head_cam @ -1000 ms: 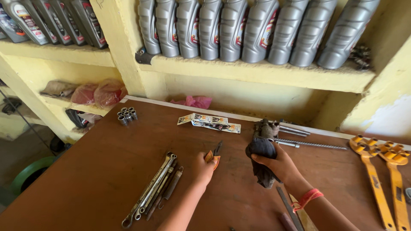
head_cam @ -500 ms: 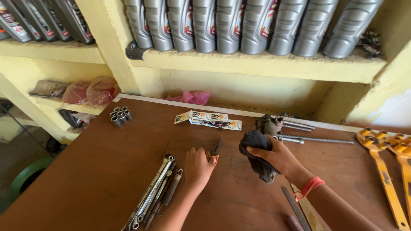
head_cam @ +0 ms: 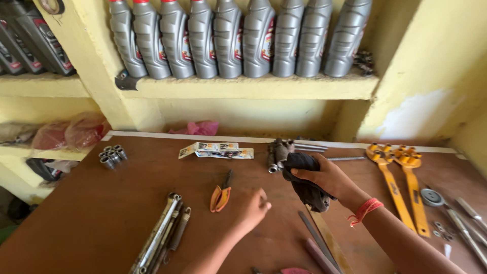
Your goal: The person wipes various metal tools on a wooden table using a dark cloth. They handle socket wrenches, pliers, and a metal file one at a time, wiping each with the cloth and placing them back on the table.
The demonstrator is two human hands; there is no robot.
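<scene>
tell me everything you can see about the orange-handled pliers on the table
The pliers are small, with orange grips and dark metal jaws pointing away from the person, toward the shelf. They lie flat on the brown table, handles slightly spread. Nothing touches them: the left hand hovers just to their right, fingers curled. A bundle of wrenches lies to their left.

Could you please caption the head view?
Right hand grips a dark rag beside orange-handled pliers; left hand hovers empty.
</scene>
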